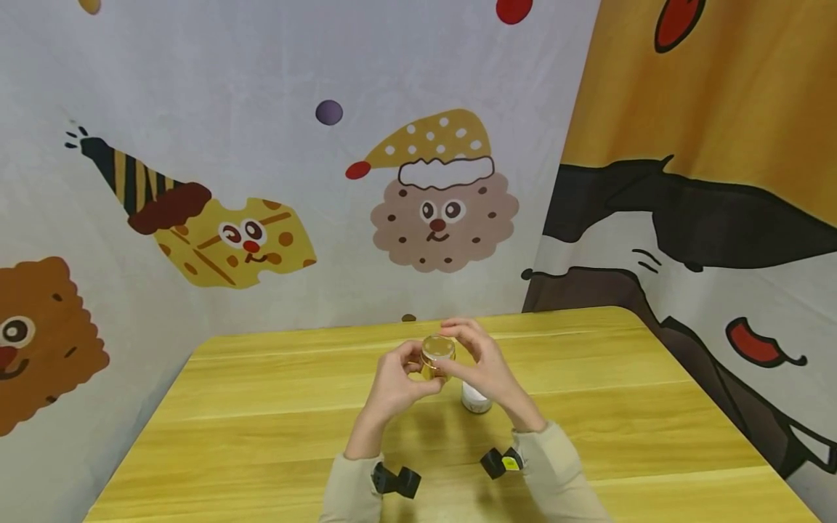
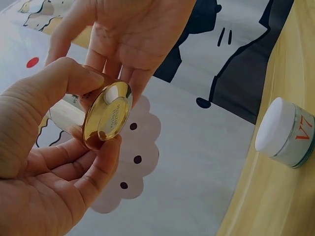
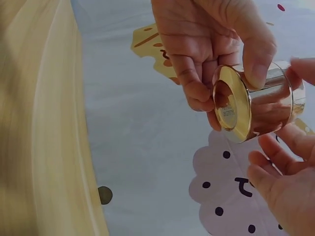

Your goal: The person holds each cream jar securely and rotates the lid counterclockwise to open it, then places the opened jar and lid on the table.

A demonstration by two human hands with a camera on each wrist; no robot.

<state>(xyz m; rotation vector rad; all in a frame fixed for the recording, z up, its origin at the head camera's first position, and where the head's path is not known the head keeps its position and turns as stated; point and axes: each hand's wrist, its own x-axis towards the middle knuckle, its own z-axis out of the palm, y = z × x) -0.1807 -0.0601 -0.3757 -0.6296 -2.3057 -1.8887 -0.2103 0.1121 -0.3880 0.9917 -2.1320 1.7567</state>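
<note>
A shiny gold cosmetic jar (image 1: 437,356) is held up over the table between both hands. My left hand (image 1: 394,379) grips it around the body, thumb on the near side and fingers curled behind. In the left wrist view the jar's gold base (image 2: 109,112), with small lettering, is turned to the camera. The right hand (image 1: 482,365) holds the jar's other end, its thumb and fingers on either side near the silvery band (image 3: 290,83). A white-lidded jar (image 2: 288,132) with orange "V7" lettering stands upright on the table, just below the right hand.
The yellow wood-grain table (image 1: 261,421) extends around the hands. Behind it hangs a white cloth (image 1: 275,87) printed with cartoon biscuits and cheese, meeting an orange and dark patterned part (image 1: 732,109) at the right. Small black cameras sit on both wrists.
</note>
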